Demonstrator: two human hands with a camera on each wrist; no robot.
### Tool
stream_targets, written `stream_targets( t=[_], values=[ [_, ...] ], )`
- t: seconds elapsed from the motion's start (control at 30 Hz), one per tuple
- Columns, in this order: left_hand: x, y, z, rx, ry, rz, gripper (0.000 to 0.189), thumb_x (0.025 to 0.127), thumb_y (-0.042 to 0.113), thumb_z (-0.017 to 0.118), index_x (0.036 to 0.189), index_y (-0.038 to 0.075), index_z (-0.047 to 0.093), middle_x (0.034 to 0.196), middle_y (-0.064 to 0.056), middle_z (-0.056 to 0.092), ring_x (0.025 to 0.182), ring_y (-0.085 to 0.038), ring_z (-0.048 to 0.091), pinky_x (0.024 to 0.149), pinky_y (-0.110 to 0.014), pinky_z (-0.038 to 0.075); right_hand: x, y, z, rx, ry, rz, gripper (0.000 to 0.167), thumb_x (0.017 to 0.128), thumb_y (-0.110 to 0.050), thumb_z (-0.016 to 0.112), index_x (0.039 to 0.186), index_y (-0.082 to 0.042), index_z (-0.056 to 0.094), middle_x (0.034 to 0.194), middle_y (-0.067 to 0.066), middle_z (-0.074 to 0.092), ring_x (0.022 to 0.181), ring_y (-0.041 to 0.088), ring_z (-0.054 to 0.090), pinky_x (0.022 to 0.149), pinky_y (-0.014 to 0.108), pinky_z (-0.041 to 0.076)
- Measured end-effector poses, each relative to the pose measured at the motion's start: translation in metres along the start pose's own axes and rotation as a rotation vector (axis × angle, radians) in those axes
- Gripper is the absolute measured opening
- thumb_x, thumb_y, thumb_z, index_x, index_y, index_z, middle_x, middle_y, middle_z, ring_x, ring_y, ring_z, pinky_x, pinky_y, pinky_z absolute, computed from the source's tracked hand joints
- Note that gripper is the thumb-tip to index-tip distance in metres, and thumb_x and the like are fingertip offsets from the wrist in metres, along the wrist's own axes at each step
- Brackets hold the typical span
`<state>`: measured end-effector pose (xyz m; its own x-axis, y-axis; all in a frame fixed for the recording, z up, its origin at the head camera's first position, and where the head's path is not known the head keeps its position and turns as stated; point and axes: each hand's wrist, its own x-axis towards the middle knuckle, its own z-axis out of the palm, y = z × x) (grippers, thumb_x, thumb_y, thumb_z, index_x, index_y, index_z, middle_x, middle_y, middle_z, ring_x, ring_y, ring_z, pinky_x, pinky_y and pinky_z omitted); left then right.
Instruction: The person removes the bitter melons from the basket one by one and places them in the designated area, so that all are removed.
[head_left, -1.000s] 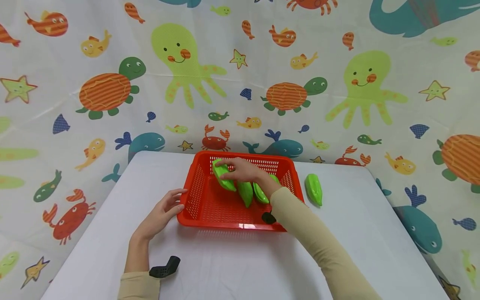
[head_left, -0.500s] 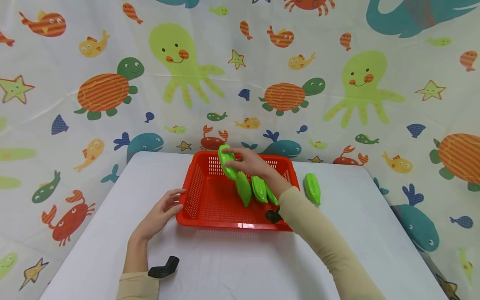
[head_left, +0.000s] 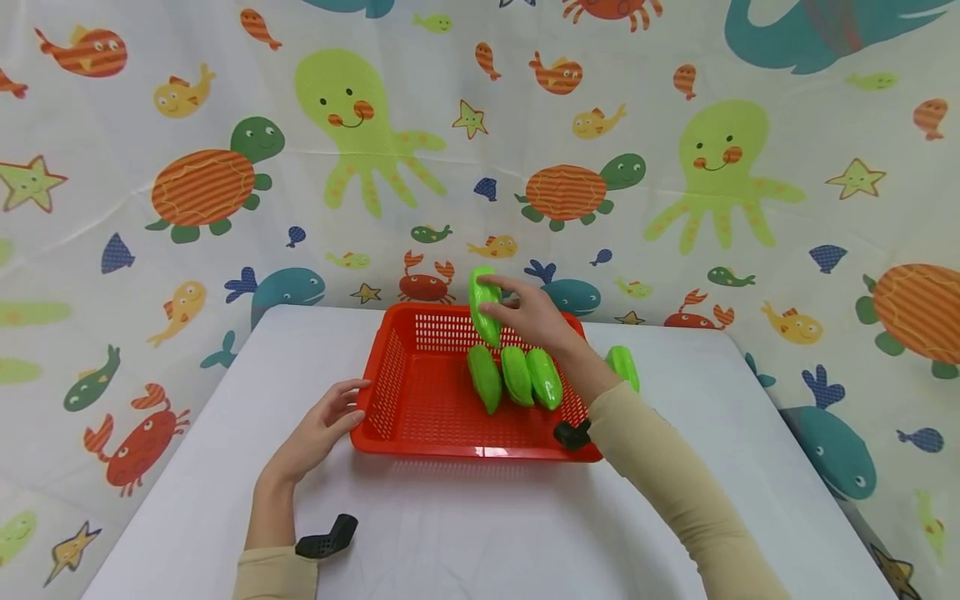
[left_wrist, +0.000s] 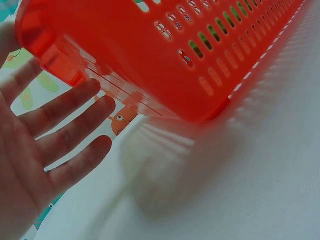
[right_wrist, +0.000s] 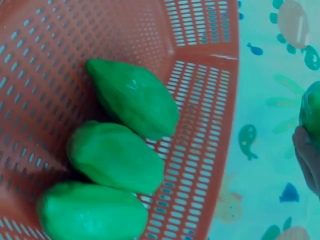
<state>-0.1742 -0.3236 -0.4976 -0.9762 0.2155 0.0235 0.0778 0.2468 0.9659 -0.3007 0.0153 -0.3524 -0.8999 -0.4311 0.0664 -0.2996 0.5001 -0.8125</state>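
Observation:
My right hand [head_left: 534, 317] pinches a shiny green star fruit [head_left: 483, 306] between thumb and fingers, tilted nearly upright above the far side of the red plastic basket [head_left: 442, 429]. In the right wrist view, only part of the held star fruit [right_wrist: 312, 112] and the fingertips show at the right edge. Three more green star fruits [head_left: 517, 377] lie side by side in the basket, towards its right half. My left hand [head_left: 322, 429] is at the basket's left rim with fingers spread and mostly straight; the left wrist view shows this hand [left_wrist: 55, 135] beside the basket's wall.
Another green star fruit [head_left: 622, 367] lies on the white table [head_left: 720, 433], right of the basket and partly behind my right forearm. A patterned sea-animal curtain [head_left: 465, 100] hangs just behind the table. Black wrist devices [head_left: 327, 537] sit on both wrists.
My right hand has lifted the star fruit out of the basket's left part and carried it up and to the right. The left hand stays at the rim.

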Motion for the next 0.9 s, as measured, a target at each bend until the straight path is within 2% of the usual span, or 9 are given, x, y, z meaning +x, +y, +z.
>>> stream_targets(
  t=[0.17, 0.37, 0.6, 0.9],
  values=[
    [-0.002, 0.000, -0.001, 0.001, -0.001, -0.017, 0.055, 0.097, 0.034, 0.060, 0.145, 0.021, 0.039, 0.147, -0.014, 0.042, 0.132, -0.038, 0.043, 0.097, -0.053, 0.047, -0.010, -0.002, -0.017, 0.057, 0.076, 0.059, 0.049, 0.092, -0.041, 0.067, 0.139, -0.035, 0.053, 0.144, -0.001, 0.048, 0.116, 0.024, 0.061, 0.089, 0.042, 0.053],
    [-0.003, 0.000, -0.001, 0.002, -0.004, -0.011, 0.055, 0.097, 0.033, 0.060, 0.146, 0.020, 0.038, 0.147, -0.016, 0.041, 0.131, -0.039, 0.043, 0.097, -0.053, 0.048, -0.020, 0.003, -0.039, 0.157, 0.142, 0.061, 0.050, 0.094, -0.031, 0.066, 0.142, -0.028, 0.051, 0.136, 0.006, 0.053, 0.107, 0.025, 0.065, 0.083, 0.039, 0.056],
    [-0.003, -0.001, -0.001, 0.002, -0.007, 0.002, 0.054, 0.098, 0.031, 0.059, 0.146, 0.018, 0.038, 0.146, -0.017, 0.041, 0.131, -0.040, 0.043, 0.096, -0.054, 0.048, -0.035, 0.018, -0.062, 0.140, 0.198, 0.061, 0.050, 0.095, -0.029, 0.065, 0.143, -0.024, 0.051, 0.147, 0.005, 0.043, 0.112, 0.027, 0.063, 0.086, 0.039, 0.056],
    [0.000, -0.002, 0.000, 0.017, -0.004, 0.002, 0.054, 0.098, 0.032, 0.059, 0.146, 0.019, 0.038, 0.145, -0.017, 0.043, 0.130, -0.039, 0.044, 0.096, -0.052, 0.049, -0.054, 0.048, -0.089, 0.094, 0.265, 0.123, 0.053, 0.096, -0.034, 0.064, 0.145, -0.024, 0.047, 0.149, 0.009, 0.040, 0.117, 0.031, 0.060, 0.093, 0.043, 0.052]
  ],
)
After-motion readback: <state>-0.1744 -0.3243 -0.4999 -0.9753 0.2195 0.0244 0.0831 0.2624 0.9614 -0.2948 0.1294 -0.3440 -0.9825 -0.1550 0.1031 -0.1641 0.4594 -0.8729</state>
